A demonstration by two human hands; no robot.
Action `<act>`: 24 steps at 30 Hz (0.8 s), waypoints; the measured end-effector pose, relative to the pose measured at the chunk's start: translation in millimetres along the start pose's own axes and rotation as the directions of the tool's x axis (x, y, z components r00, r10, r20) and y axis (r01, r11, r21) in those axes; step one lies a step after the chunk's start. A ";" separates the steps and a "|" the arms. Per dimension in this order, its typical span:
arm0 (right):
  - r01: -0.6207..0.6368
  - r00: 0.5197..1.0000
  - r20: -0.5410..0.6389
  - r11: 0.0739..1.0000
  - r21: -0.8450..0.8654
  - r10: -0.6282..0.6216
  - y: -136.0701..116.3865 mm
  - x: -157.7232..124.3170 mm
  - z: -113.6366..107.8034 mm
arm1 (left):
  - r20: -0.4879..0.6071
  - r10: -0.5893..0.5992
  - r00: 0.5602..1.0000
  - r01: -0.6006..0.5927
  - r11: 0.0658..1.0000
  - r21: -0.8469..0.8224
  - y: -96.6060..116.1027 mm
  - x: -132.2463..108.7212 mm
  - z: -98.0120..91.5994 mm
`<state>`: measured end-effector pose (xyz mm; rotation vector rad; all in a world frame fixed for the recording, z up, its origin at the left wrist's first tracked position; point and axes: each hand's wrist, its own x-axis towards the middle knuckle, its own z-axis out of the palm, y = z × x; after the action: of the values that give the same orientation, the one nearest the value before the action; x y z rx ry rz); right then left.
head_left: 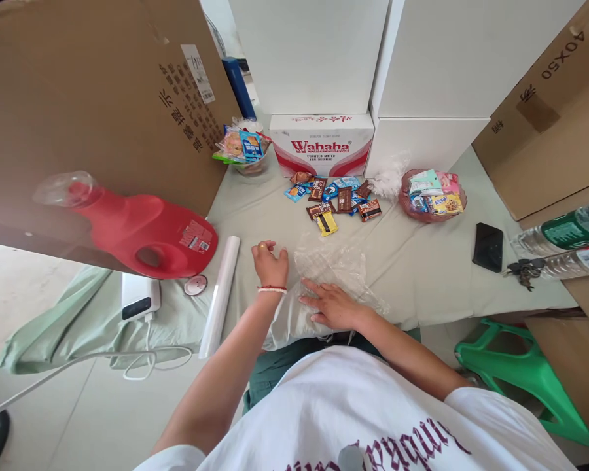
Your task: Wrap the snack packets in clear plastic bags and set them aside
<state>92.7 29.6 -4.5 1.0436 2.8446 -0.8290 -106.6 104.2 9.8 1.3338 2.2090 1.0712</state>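
My right hand (334, 305) lies on a clear thin plastic sheet or bag (346, 260), with its fingers spread. The crumpled film is spread across the cloth near the front edge of the table. Just left of the film, my left hand (271, 265) hovers over or rests on the cloth with its fingers curled in. No object shows in it, though its fingertips are partly hidden. Beyond both hands is a loose pile of small wrapped snacks: a yellow packet (326, 224), a brown packet (344, 199) and several blue, brown and red ones.
Left stand a roll of clear film (220, 297), a red jug (152, 235) and a white power bank (140, 296) with cable. Behind are a snack bowl (249, 167) and Wahaba-style carton (322, 145). Right are a pink snack basket (412, 208), phone (488, 246), keys (526, 271) and bottles (569, 229).
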 end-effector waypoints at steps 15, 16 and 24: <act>-0.021 0.970 -0.216 0.925 0.379 0.110 11.6 -38.0 -9.7 | 0.553 0.351 0.756 -0.591 0.728 0.346 -16.9 -64.0 25.5; -0.112 0.912 -0.304 0.880 0.461 0.275 24.3 -45.3 -15.0 | 0.559 0.356 0.749 -0.605 0.710 0.360 -18.3 -66.6 25.8; -0.450 0.413 -0.257 0.441 0.777 0.874 110.2 -36.2 -45.1 | 0.570 0.353 0.742 -0.615 0.697 0.369 -19.2 -70.8 28.7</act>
<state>195.1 99.9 -12.0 2.8727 1.8887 -1.4863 -65.0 50.1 -29.5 2.2638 1.8605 0.1639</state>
